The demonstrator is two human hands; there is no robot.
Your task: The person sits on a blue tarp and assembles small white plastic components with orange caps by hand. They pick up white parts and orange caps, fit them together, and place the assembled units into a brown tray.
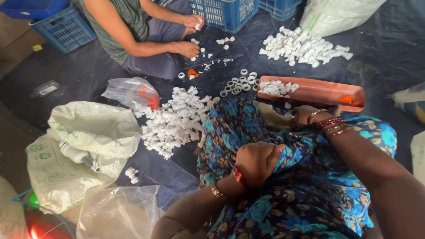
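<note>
The blue flowered cloth lies over our lap, and our left hand is closed in a fist around a fold of it. Our right hand rests near the orange tray of white plastic parts; its fingers are hidden, so we cannot tell its grip. A heap of white parts lies at left.

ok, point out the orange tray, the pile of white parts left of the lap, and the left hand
orange tray [325,90], head view, bare inner floor.
pile of white parts [172,121], head view, middle of the heap.
left hand [256,163], head view, back of the closed fist.
</note>
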